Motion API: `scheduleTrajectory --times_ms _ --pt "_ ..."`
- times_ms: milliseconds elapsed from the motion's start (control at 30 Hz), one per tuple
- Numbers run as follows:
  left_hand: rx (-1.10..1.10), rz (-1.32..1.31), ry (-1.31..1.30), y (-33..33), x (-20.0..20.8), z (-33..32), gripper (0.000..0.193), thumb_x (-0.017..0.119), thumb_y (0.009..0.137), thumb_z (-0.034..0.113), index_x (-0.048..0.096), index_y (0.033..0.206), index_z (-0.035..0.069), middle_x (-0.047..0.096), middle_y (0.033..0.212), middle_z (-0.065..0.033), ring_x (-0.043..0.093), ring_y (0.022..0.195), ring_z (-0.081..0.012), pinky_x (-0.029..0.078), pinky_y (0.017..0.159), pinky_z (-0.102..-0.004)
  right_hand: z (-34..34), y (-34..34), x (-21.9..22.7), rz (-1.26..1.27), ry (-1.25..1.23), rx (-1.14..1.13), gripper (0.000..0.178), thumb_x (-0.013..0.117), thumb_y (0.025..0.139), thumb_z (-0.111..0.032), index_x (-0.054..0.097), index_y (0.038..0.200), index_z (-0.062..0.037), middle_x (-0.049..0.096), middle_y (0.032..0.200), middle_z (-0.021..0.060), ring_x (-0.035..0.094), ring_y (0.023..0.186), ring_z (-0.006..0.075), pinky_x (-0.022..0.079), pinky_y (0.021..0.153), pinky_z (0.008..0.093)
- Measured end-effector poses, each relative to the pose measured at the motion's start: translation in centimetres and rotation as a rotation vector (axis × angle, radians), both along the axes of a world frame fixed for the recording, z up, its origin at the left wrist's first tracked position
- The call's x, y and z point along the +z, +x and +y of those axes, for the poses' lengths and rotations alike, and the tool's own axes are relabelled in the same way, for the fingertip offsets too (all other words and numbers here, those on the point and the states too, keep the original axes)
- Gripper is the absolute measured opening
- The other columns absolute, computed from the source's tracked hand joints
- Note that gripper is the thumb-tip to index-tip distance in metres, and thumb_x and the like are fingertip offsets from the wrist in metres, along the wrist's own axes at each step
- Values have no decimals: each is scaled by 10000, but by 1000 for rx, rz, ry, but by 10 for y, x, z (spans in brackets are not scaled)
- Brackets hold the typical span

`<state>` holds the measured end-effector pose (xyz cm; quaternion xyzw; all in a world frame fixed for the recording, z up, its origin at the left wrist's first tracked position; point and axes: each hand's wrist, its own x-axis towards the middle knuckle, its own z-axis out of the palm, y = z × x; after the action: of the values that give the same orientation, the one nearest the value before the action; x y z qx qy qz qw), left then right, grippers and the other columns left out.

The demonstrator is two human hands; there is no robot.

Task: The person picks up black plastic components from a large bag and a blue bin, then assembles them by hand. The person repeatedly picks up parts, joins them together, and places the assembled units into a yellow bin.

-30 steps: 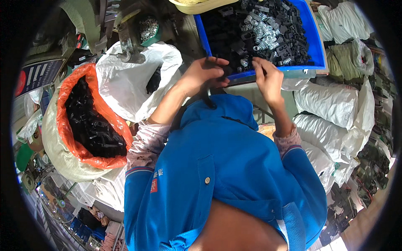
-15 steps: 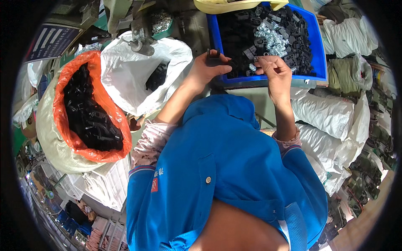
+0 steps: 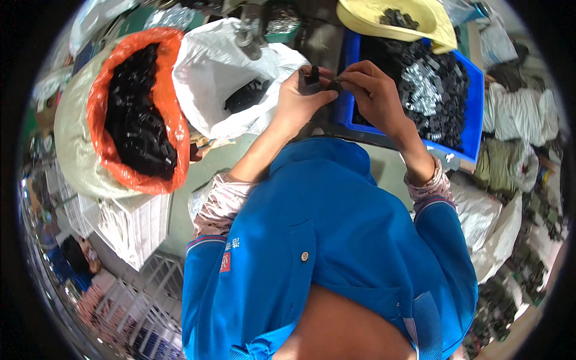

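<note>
We pinch the small black plastic part (image 3: 311, 78) between both hands (image 3: 300, 99) (image 3: 372, 93), keeping fingertips steady above the blue bin (image 3: 474, 129).

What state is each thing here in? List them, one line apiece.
left hand: raised, gripping a small black part.
right hand: fingertips pinching at that part.
blue bin: open, heaped with black and silvery pieces.
orange-lined sack: open, filled with black parts.
white bag: open, a few black parts inside.
yellow bowl: holding some dark pieces.
</note>
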<state>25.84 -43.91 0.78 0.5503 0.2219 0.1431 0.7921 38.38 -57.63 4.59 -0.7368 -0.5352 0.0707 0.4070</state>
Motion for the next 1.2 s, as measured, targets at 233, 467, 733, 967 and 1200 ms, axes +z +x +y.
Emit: scheduleTrajectory --times_ms 233,467,733,967,1200 --pt "390 -99 -144 -30 11 9 306 745 816 -14 617 1089 33 641 928 -56 637 798 -118 563 655 -242 46 -32 -2 515 61 68 271 710 842 -80 673 1109 -52 643 1042 124 654 952 200 537 784 309" --pt "484 -79 -87 -50 4 24 230 725 851 49 634 1042 -44 664 923 -64 644 709 -119 559 647 -243 60 -28 -23 685 -80 233 277 662 907 -85 613 1151 37 669 971 75 620 831 105 486 736 233" --pt "371 -34 166 -62 7 43 228 735 839 35 657 1041 -35 685 880 -55 659 792 -116 539 715 -244 68 -7 -24 923 -162 326 303 589 958 -103 589 1215 59 686 1026 141 669 834 147 526 790 263" --pt "330 37 605 -62 2 44 173 764 811 57 694 954 -10 702 901 -29 633 822 -80 518 747 -228 62 -1 -35 1268 -52 281 346 636 926 -120 586 1197 89 660 1074 183 676 962 246 551 866 337" --pt "349 54 417 -57 4 39 140 742 836 49 677 926 -36 697 889 -67 652 771 -104 540 717 -247 60 -12 -39 1122 52 222 272 607 938 -81 607 1151 88 662 1076 131 659 967 203 544 879 320"
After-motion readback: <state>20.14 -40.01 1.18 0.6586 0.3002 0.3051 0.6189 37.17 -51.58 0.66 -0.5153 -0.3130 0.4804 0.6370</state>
